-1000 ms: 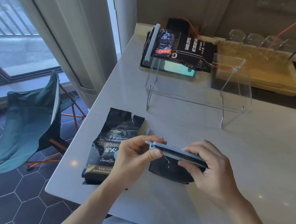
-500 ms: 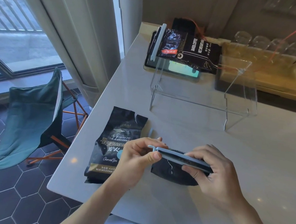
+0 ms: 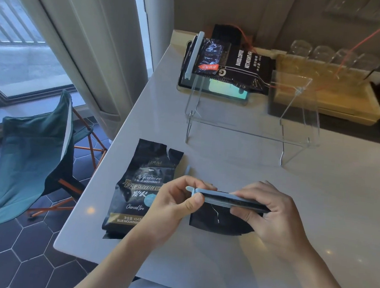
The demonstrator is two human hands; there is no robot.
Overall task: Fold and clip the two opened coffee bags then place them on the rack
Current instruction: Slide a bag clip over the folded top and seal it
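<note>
At a pale worktop [image 3: 318, 202] beside a curtained window [image 3: 20, 41], a person's left hand [image 3: 169, 202] and right hand [image 3: 272, 216] pinch a blue clip [image 3: 223, 197] along a small black coffee bag [image 3: 218, 221]. A second coffee bag [image 3: 138, 185] lies flat just left. Behind, a clear rack [image 3: 252, 117] carries a clipped bag [image 3: 233, 64]. A teal folding chair [image 3: 30, 151] stands on dark hexagonal tiles.

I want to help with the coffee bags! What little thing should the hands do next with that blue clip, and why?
Probably squeeze the long light-blue plastic clip fully shut. Both the left hand and the right hand already grip it along the folded top of the small black foil coffee bag, so it looks seated. The clear acrylic rack still waits beyond.
</note>
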